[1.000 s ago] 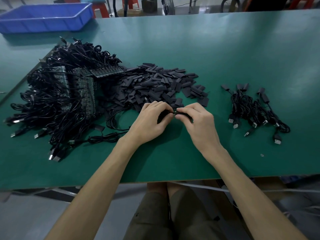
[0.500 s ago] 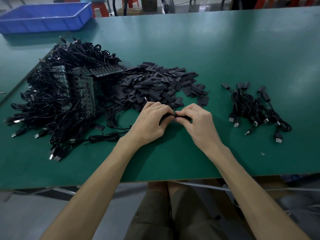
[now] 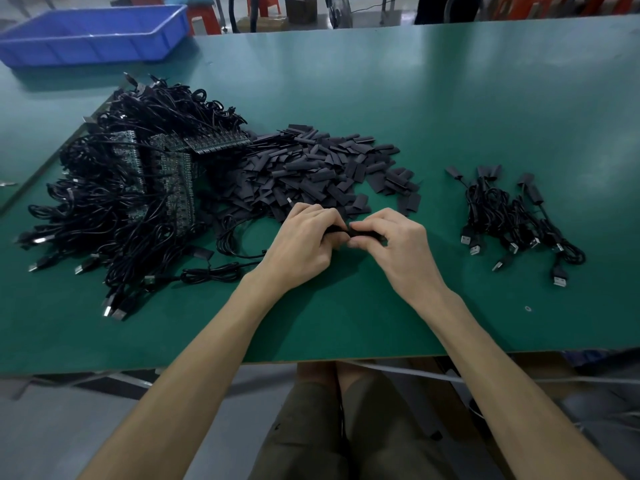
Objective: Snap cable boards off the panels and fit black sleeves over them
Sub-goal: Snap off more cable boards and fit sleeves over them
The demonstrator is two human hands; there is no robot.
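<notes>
My left hand (image 3: 304,244) and my right hand (image 3: 398,244) meet at the table's middle, just in front of a heap of flat black sleeves (image 3: 311,174). Between the fingertips runs one black sleeve (image 3: 363,234); my right hand pinches it, and my left hand pinches the cable board end going into it, mostly hidden by the fingers. That cable (image 3: 228,247) trails left across the table. Panels of cable boards (image 3: 173,174) lie in a big tangle of black cables (image 3: 104,202) at the left.
A small group of sleeved cables with USB plugs (image 3: 512,223) lies at the right. A blue plastic bin (image 3: 93,32) stands at the far left corner. The green table (image 3: 450,98) ends close to my body at its front edge (image 3: 346,358).
Both hands stay together at the same spot; the fingers have shifted slightly on the sleeve and the board end. The heaps have not moved.
</notes>
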